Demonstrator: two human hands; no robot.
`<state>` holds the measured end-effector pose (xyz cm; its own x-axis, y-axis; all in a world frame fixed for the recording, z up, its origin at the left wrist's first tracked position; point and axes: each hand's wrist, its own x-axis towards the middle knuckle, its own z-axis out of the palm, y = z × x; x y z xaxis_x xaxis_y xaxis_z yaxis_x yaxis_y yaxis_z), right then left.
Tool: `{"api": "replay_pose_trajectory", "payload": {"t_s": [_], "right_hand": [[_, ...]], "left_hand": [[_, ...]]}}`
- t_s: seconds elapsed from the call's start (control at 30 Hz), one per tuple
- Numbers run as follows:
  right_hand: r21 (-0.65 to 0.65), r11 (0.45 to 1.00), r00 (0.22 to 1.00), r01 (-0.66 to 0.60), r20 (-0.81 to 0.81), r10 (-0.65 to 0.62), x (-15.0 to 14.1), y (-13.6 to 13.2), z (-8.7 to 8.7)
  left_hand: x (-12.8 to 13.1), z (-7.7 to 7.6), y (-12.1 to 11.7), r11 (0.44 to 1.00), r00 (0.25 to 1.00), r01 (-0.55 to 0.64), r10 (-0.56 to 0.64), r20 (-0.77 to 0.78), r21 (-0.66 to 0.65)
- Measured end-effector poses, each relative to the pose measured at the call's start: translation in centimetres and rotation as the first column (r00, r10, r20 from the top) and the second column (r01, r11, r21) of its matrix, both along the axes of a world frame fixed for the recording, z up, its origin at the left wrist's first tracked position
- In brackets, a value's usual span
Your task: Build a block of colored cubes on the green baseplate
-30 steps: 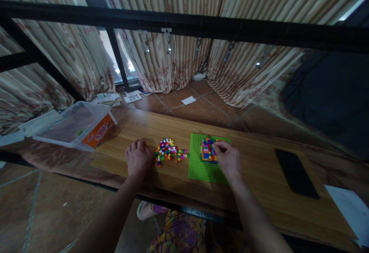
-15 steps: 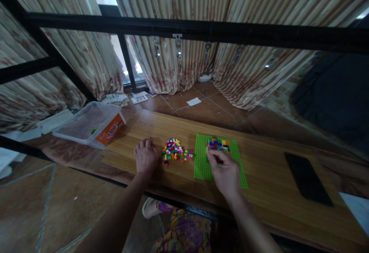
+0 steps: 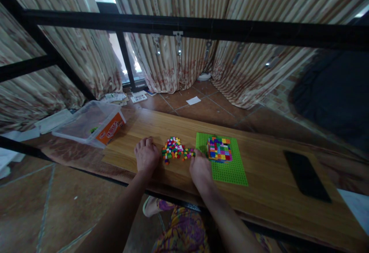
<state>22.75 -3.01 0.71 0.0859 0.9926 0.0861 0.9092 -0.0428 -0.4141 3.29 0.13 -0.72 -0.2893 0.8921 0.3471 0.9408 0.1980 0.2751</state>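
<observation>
My left hand [image 3: 146,155] rests on the wooden board with its fingers curled in, left of a loose pile of small coloured toy bricks [image 3: 173,147]. Nothing shows in it. My right hand [image 3: 201,166] is at the right end of that pile, over the left edge of a green baseplate [image 3: 229,174]. Its fingers are drawn together by the bricks; whatever lies between the fingertips is too small to make out. On the baseplate stands a block built of many-coloured bricks [image 3: 220,149], with a hollow in its top.
A clear plastic box [image 3: 86,124] with an orange label stands at the board's left end, a few green pieces inside. A black phone-like slab [image 3: 307,176] lies on the right. A black metal rail [image 3: 184,24] crosses above the board, with curtains [image 3: 184,65] behind.
My right hand has moved left and off the brick block, to the edge of the loose pile. The block's top is now uncovered. My left hand has stayed in place.
</observation>
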Motion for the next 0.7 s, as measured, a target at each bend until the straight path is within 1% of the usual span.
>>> {"api": "replay_pose_trajectory", "payload": {"t_s": [0.13,0.2,0.3,0.4,0.5,0.57,0.63,0.7], "right_hand": [[-0.042,0.999,1.0,0.011,0.021,-0.01,0.0,0.6,0.4],[-0.037,0.999,1.0,0.015,0.009,-0.015,0.1,0.4,0.5],[0.028,0.999,0.995,-0.024,-0.094,0.026,0.3,-0.6,0.8],[0.102,0.992,0.961,-0.069,-0.26,0.093,1.2,-2.3,1.5],[0.137,0.989,0.898,-0.063,-0.425,0.116,3.5,-3.8,2.5],[0.148,0.989,0.862,0.002,-0.501,0.074,5.6,-4.2,3.0],[0.149,0.984,0.839,0.098,-0.544,-0.001,7.9,-3.7,3.3],[0.139,0.976,0.833,0.166,-0.55,-0.063,9.9,-2.7,3.5]], "left_hand": [[0.0,0.0,0.0,1.0,1.0,-0.008,0.008,0.001,-0.008],[0.0,0.0,0.1,1.0,1.0,-0.012,0.012,0.003,-0.007],[0.1,0.0,0.1,1.0,1.0,-0.01,0.01,0.003,0.001],[0.0,0.1,0.1,1.0,1.0,-0.002,0.002,0.009,-0.002],[0.0,0.1,0.1,1.0,1.0,-0.015,0.015,0.017,-0.012],[0.0,0.1,0.2,1.0,1.0,-0.018,0.018,0.013,-0.018],[0.0,0.1,0.2,1.0,1.0,-0.015,0.015,0.0,-0.02],[0.0,0.1,0.2,1.0,1.0,-0.015,0.015,-0.008,-0.02]]}}
